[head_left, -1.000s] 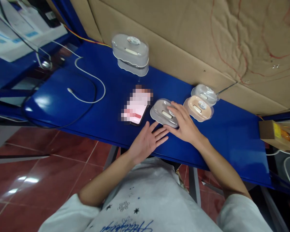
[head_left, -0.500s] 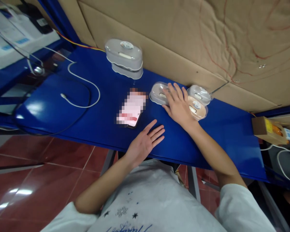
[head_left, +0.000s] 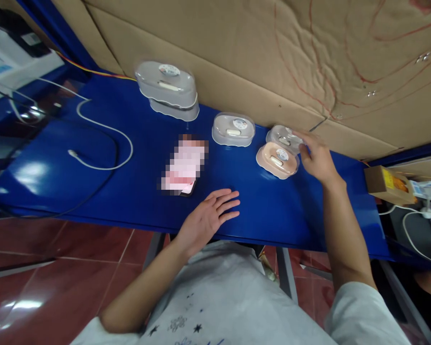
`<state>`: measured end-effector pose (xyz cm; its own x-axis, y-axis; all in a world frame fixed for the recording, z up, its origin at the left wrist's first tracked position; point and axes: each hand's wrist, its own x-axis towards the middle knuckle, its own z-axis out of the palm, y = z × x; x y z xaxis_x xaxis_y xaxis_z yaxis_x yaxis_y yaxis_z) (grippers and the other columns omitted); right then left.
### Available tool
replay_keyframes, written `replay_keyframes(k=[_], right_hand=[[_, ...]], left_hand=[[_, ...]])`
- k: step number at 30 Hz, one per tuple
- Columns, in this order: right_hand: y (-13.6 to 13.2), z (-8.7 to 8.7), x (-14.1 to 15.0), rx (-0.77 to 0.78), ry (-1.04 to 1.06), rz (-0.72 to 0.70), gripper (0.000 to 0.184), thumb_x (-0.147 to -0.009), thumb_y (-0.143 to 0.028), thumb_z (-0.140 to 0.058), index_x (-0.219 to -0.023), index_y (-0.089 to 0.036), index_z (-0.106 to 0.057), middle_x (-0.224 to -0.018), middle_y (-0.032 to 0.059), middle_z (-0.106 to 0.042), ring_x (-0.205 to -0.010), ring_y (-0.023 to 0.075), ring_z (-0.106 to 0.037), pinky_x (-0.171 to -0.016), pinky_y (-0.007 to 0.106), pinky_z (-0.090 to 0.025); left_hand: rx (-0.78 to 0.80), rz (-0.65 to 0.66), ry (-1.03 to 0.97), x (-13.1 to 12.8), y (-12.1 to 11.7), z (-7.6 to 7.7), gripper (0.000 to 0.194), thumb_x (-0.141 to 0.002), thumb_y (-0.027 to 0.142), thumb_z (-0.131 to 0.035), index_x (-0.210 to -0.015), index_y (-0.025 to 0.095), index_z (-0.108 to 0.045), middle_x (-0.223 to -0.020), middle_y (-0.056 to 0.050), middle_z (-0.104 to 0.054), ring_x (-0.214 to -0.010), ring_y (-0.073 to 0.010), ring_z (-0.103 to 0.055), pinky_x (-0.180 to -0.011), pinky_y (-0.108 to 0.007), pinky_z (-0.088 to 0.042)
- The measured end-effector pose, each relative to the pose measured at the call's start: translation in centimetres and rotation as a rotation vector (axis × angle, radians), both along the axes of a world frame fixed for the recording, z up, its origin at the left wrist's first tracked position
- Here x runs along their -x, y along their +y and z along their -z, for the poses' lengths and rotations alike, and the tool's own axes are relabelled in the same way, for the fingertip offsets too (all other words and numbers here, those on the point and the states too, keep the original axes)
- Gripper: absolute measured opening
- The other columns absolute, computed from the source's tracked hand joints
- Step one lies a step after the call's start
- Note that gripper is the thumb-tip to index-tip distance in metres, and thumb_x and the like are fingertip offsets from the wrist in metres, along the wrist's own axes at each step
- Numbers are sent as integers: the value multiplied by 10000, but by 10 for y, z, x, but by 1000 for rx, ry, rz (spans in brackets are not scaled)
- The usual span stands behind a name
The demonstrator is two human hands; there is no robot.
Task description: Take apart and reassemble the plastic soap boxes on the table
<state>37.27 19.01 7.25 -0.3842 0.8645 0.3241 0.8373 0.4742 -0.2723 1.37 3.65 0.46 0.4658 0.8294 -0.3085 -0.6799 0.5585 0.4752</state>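
Note:
My right hand (head_left: 318, 155) is at the right end of a grey oval box with a clear lid (head_left: 283, 138), thumb and fingers apart. Its fingertips overlap the lid's end; whether they touch it I cannot tell. Just in front of that box sits a peach-coloured oval box (head_left: 277, 163) with a clear lid, a white latch and a round sticker. Another grey lidded box (head_left: 233, 130) stands to the left. Over the table's front part, my left hand (head_left: 204, 218) is open, palm turned up, holding nothing. A phone (head_left: 183, 165) with a blurred-out screen lies beyond it.
Two larger grey lidded boxes (head_left: 167, 88) are stacked at the back left of the blue table (head_left: 273, 211). A white cable (head_left: 124, 136) curls across the left side. Cardboard (head_left: 230, 62) lines the back, and a small carton (head_left: 388, 187) stands at the right end.
My right hand has moved right, from over the middle grey box to the back right grey one. My left hand stays near the front edge, fingers shifted slightly. The view has shifted a little.

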Motion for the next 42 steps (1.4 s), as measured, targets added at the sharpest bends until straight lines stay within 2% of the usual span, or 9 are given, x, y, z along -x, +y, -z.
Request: replay_keyframes(k=[6,10,13,17,24,29,32,35,42], right_hand=[[9,29,-51,158,-136,157,750,-966,-499,-618,-1665,-361,-382,-1782,78,-299,-1615,508,-289,-1216,841,-274],[21,46,-53,216,-113,109,868,-953,-621,-620,-1698,-307,-304,-1809,109,-209,-1649,447,-245,-1268,750,-297],[21,52,-51,148,-41,70,814,-998,-638,-559,-1682,-250,-349,-1763,136,-338,-1636,374,-322,-1313,637,-313],[2,59,-59,97,6,88,715,-1036,-605,-502,-1654,-256,-412,-1701,129,-456,-1588,343,-423,-1311,602,-350],[-20,68,-71,95,-1,117,821,-988,-684,-548,-1683,-300,-336,-1754,125,-354,-1625,373,-343,-1283,649,-357],[20,54,-60,132,-101,91,1000,-860,-737,-706,-1684,-320,-322,-1756,174,-318,-1619,492,-278,-1232,774,-264],[49,49,-55,210,-110,0,1126,-804,-740,-764,-1704,-280,-270,-1762,198,-282,-1615,485,-279,-1240,730,-287],[63,50,-55,248,-89,-17,1146,-807,-736,-760,-1708,-242,-253,-1702,208,-389,-1557,453,-395,-1238,683,-341],[10,53,-91,234,-70,148,1123,-782,-796,-762,-1690,-331,-292,-1657,183,-456,-1485,489,-478,-1179,744,-396]], left_hand=[[-16,4,50,0,1,1,346,-1023,464,-600,-1215,208,-733,-1437,-151,-684,-1346,-331,-610,-1087,-483,-521],[-134,-37,253,-6,-7,-2,330,-1033,472,-598,-1212,227,-728,-1419,-139,-666,-1264,-325,-640,-1026,-481,-559],[-558,-43,649,-17,-12,-8,339,-1015,396,-660,-1330,282,-709,-1544,-123,-569,-1386,-343,-558,-1173,-545,-465],[-1224,141,1003,-45,10,-15,486,-995,275,-651,-1480,300,-649,-1728,-127,-392,-1620,-413,-289,-1327,-662,-120],[-1555,196,1214,-100,85,-8,657,-946,142,-640,-1586,249,-542,-1793,-160,-254,-1677,-436,-124,-1301,-724,-16],[-1646,181,1364,-114,107,-3,637,-968,153,-612,-1591,262,-535,-1784,-156,-283,-1674,-440,-132,-1287,-739,-25],[-1593,155,1394,-116,108,-5,577,-994,149,-569,-1556,276,-573,-1769,-162,-314,-1667,-449,-155,-1275,-752,-57],[-1527,147,1400,-117,108,-7,532,-1016,121,-499,-1511,277,-615,-1748,-179,-350,-1661,-451,-181,-1258,-755,-136],[-1581,147,1504,-115,109,-7,569,-1026,74,-421,-1551,226,-580,-1734,-257,-334,-1647,-488,-199,-1204,-770,-263]])
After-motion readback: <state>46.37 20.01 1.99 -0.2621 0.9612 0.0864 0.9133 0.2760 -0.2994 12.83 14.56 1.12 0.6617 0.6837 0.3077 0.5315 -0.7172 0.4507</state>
